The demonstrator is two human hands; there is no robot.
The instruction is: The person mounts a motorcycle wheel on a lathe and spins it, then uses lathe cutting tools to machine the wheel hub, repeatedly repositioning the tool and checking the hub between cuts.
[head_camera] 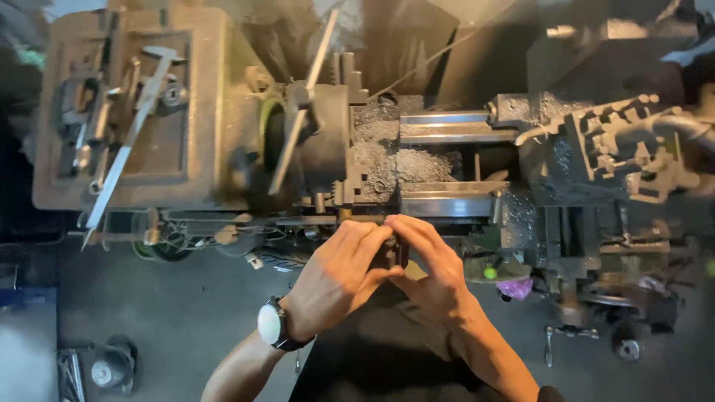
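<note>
Both forearms are reaching up from the bottom of the view, and I am pinching a small dark part between my left hand and right hand, fingers of both curled closed on it. It is sitting at the front edge of the lathe, just below the bed rails and near the chuck. I judge steady, even pressure from both sides works best, keeping fingertips off the swarf.
</note>
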